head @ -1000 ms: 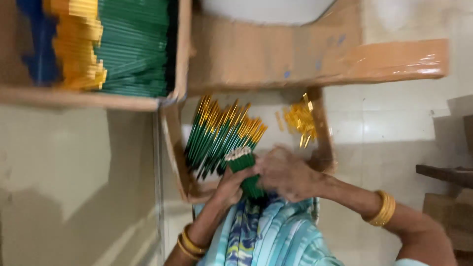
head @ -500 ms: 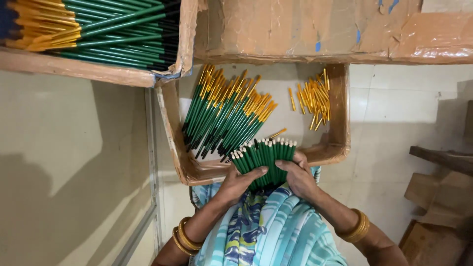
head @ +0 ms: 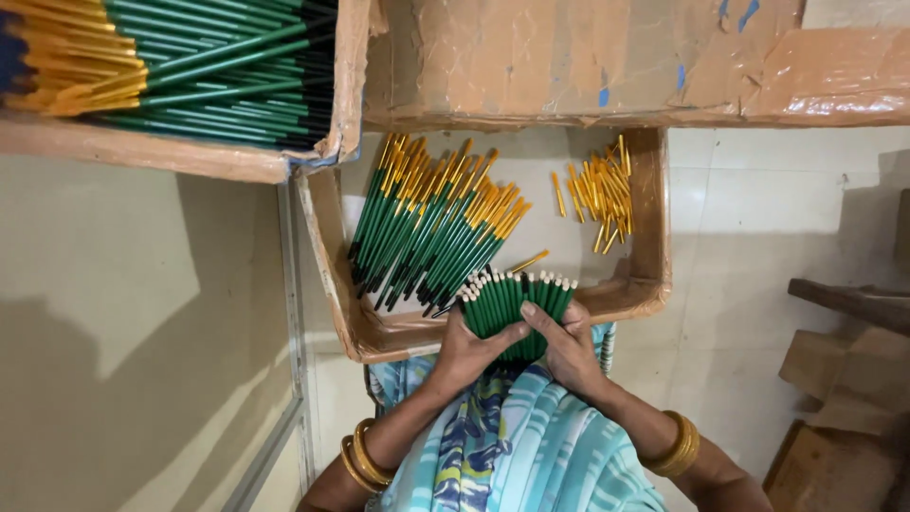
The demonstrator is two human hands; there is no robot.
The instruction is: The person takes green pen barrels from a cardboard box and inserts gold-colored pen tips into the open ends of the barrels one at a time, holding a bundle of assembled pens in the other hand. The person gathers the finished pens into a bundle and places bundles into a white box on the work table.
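Both hands grip one bundle of thin green pencils with white tips (head: 517,303) over the near edge of the shallow cardboard tray (head: 327,261). The left hand (head: 471,353) closes its fingers around the bundle's left side, the right hand (head: 569,346) around its right. In the tray lie capped green pencils with yellow ends (head: 431,232) on the left and loose yellow caps (head: 597,194) at the far right corner.

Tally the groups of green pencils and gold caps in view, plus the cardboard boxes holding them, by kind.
Groups of green pencils: 3 (bundle in both hands, pile in the near box, stack in the upper-left box)
Heaps of loose gold caps: 1
Cardboard boxes holding them: 2
Total: 6
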